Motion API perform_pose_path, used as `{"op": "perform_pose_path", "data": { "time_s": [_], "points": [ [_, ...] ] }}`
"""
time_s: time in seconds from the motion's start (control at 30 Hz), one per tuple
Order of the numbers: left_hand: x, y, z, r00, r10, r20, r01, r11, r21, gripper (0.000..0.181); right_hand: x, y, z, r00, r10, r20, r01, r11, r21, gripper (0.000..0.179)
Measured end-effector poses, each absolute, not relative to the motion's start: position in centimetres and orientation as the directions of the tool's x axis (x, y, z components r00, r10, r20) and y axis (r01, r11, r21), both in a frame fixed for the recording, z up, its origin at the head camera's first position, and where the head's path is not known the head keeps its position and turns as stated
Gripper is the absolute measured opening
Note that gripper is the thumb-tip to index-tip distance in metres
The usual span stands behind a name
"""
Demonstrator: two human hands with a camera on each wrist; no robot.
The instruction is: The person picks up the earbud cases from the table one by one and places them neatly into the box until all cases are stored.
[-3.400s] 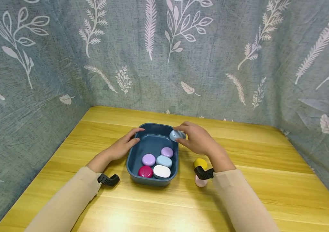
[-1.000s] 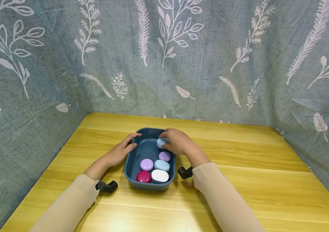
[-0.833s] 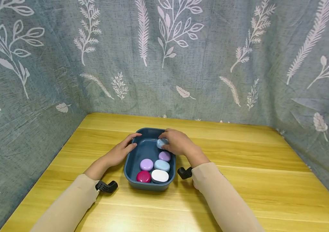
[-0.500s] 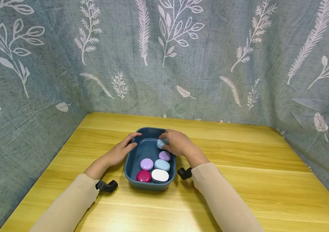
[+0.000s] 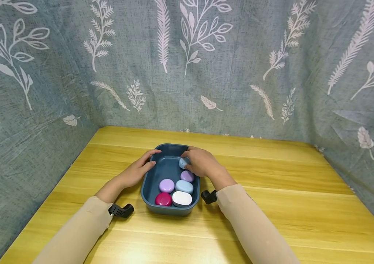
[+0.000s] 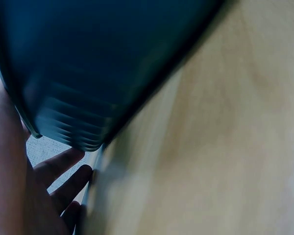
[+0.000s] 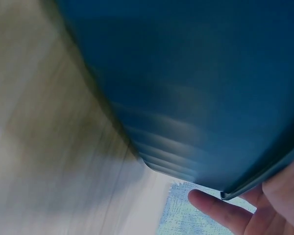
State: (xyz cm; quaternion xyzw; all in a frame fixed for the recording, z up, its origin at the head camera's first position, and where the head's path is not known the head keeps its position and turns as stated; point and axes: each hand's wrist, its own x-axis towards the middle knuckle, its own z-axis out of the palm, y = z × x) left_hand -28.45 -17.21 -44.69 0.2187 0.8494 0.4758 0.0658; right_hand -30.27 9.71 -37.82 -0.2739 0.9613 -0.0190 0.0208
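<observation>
A dark blue plastic bin stands on the table between both hands. My left hand holds its left rim, index finger and thumb over the edge; in the left wrist view its other fingers stay outside the wall. Inside the far right corner, my right hand pinches a pale blue rounded object, partly hidden by the fingers. Nearer in the bin lie a purple rounded piece, a lilac one, a light blue oval, a crimson one and a white oval.
The wood-grain table spreads out on every side of the bin. A leaf-patterned curtain hangs behind it and along both sides. Black wrist mounts sit at the sleeve cuffs, close to the bin.
My right hand has brought the pale blue object from the right rim leftward and down into the bin's corner. The yellow and pink pieces seen earlier are hidden behind the right sleeve.
</observation>
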Motion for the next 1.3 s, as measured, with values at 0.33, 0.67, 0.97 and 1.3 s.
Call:
{"op": "perform_pose_path", "data": {
  "time_s": [0.33,0.67,0.97,1.3],
  "points": [
    [-28.5,-17.2,-44.7,-0.89,0.444,0.101,0.315,0.441,0.841,0.044,-30.2,9.5,-37.9,-0.852,-0.522,-0.037,-0.521,0.852,-0.05,0.036],
    [-28.5,-17.2,-44.8,-0.891,0.442,0.106,0.318,0.441,0.839,0.043,-30.3,9.3,-37.8,-0.855,-0.513,-0.07,-0.513,0.858,-0.027,0.038],
    [-28.6,-17.1,-44.8,-0.893,0.439,0.102,0.311,0.437,0.844,0.043,-30.4,9.1,-37.8,-0.856,-0.509,-0.094,-0.51,0.86,-0.01,0.038],
    [-27.8,-16.9,-43.3,-0.884,0.461,0.081,0.305,0.434,0.848,0.046,-30.2,9.0,-37.6,-0.861,-0.498,-0.106,-0.5,0.866,-0.012,0.038]
  ]
}}
